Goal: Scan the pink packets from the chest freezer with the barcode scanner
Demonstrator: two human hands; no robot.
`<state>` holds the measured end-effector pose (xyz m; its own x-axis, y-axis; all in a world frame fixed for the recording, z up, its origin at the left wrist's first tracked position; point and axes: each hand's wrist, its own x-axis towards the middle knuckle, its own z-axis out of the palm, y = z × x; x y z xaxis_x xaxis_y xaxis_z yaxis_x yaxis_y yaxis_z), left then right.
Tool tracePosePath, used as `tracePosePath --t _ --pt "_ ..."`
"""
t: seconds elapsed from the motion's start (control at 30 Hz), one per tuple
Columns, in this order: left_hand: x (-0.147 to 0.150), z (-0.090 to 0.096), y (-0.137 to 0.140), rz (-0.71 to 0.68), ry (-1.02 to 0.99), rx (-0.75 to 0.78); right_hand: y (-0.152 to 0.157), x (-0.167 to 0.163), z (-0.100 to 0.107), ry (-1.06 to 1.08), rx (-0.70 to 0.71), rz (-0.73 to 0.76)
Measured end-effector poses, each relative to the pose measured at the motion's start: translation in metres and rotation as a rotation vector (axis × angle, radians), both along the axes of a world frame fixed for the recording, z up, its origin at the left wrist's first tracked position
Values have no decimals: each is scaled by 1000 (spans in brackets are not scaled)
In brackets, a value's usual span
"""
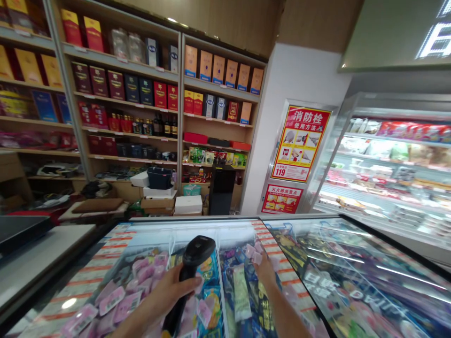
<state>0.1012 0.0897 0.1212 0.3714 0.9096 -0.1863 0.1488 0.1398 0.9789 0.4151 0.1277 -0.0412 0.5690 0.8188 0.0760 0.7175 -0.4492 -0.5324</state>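
"Two wire dividers (pixel 218 277), or what look like them, split the inside of the near freezer (pixel 176 219). What lies in each part?"

"On the left, many small pink tags (pixel 114 300), several printed with barcodes; whether they rest on glass or among the goods, one cannot tell. The middle part has blue-and-yellow packets (pixel 211 307), and more pink tags lie over some of them. The right part holds dark blue packets with gold print (pixel 266 307) and one long pale green packet (pixel 241 291)."

"And the neighbouring freezer (pixel 394 249)?"

"Its slanted glass shows many colourful packs (pixel 366 305) beneath, blurred by reflections. Farther right, a lit display case (pixel 380 101) bears rows of wrapped goods, and the tall shelves (pixel 181 94) behind carry boxes and bottles."

"How are the person's hands set?"

"The left hand (pixel 176 287) is wrapped around the handle of a black scanner (pixel 198 251), thumb laid across it. The scanner stands tilted above the middle part, its head uppermost and leaning right."

"What about the other one?"

"The right hand (pixel 265 273) reaches out over the right part, beside the orange-and-white striped strip (pixel 273 244). Its fingers are bent in, grasping a little cluster of pale pink pieces (pixel 254 252) at the tips; their exact number is too blurred to count."
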Motion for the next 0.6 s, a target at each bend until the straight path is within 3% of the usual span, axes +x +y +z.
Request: tracePosePath --t 0.3,0.47,0.6 --pt "-4 4 -11 -51 -133 -52 -20 -37 -5 -20 -100 9" --pt "-21 5 -23 -6 -15 -16 -11 -53 -1 26 -81 98" --pt "-35 8 -26 34 58 -24 -22 -55 0 144 -82 98"
